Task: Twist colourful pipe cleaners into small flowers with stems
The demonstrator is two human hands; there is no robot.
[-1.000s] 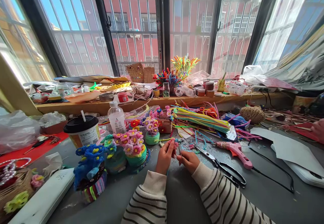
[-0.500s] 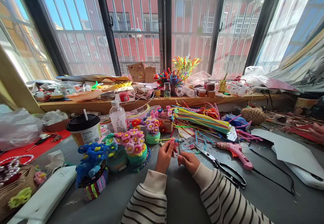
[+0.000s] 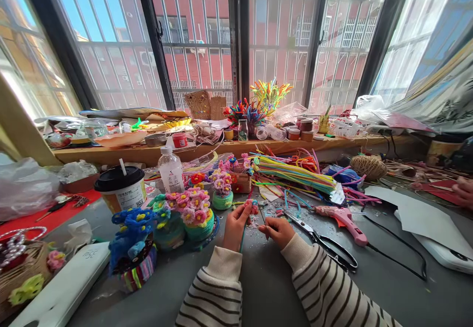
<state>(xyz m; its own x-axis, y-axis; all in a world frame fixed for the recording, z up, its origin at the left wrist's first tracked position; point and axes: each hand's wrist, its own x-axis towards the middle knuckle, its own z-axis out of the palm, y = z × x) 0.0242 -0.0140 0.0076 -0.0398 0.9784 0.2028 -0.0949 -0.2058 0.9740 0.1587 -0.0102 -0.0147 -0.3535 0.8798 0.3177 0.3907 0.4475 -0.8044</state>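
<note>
Near the middle of the grey table my left hand (image 3: 235, 226) is closed, pinching a small pinkish-red fuzzy pipe-cleaner piece (image 3: 254, 207) with a bit of blue on it. A blue strand shows below that wrist. Just to the right, my right hand (image 3: 280, 231) is closed around a thin dark tool (image 3: 263, 215) that points up and away from me; its kind is too small to tell. The tool and the pipe-cleaner piece appear slightly apart. Scissors (image 3: 318, 241) lie beside my right hand. Left of my left hand stands a pot of pink fuzzy flowers (image 3: 192, 207).
A pink glue gun (image 3: 345, 221) and its black cord lie to the right. Behind are bundled pipe cleaners (image 3: 295, 172). A lidded cup (image 3: 121, 189), a bottle (image 3: 171, 169) and blue flowers (image 3: 133, 231) stand left. Another person's hand (image 3: 463, 189) shows far right.
My right hand and its thin tool have drawn slightly away from the pipe-cleaner piece, widening the gap. My left hand keeps its pinch. The view has shifted a little.
</note>
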